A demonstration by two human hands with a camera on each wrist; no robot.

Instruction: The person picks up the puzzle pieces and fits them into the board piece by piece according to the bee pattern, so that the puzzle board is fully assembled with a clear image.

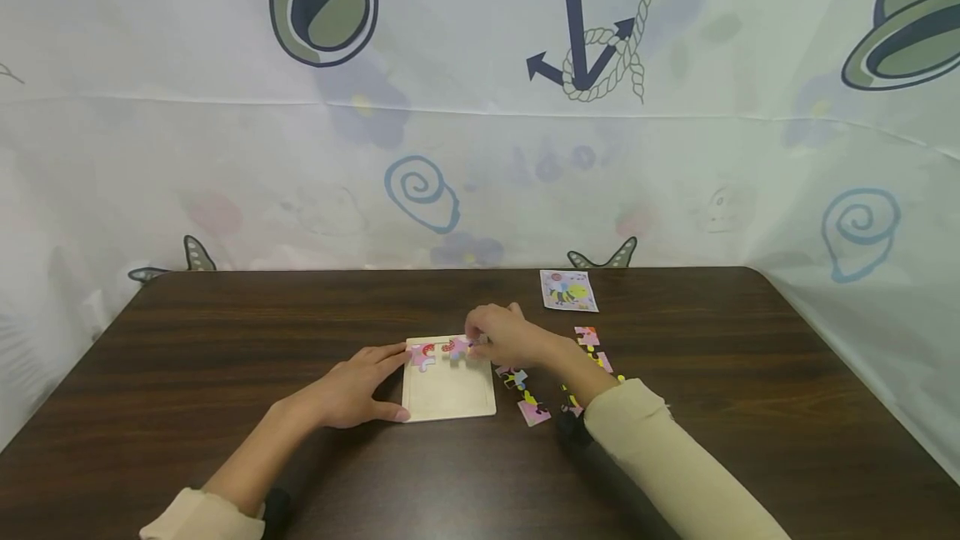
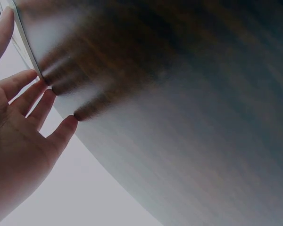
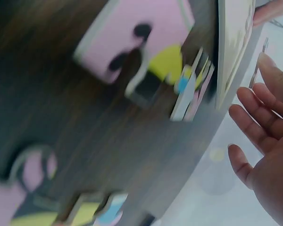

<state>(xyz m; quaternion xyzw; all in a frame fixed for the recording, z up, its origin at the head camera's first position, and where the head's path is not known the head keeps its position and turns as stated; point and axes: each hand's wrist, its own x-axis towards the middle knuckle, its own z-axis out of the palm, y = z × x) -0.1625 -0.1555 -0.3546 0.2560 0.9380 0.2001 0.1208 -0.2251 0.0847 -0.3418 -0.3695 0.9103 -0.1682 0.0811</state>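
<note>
A pale wooden puzzle tray [image 1: 448, 398] lies on the table. My left hand [image 1: 348, 390] steadies its left side, with spread fingertips along the edge and the thumb by the near corner. In the left wrist view those fingers are fairly straight against the tray's rim. One pink puzzle piece [image 1: 422, 357] lies in the tray's far left corner. Over the far edge, my right hand [image 1: 510, 340] pinches another pink puzzle piece [image 1: 456, 347] between thumb and fingers, just right of the first. The right wrist view shows that piece edge-on by the thumb.
Loose puzzle pieces [image 1: 534, 413] are scattered right of the tray, some partly hidden by the right forearm. Further back, more pieces [image 1: 587, 337] lie near a picture card [image 1: 568, 291] with a bee. A printed cloth [image 1: 495, 190] hangs behind the dark table [image 1: 262, 315].
</note>
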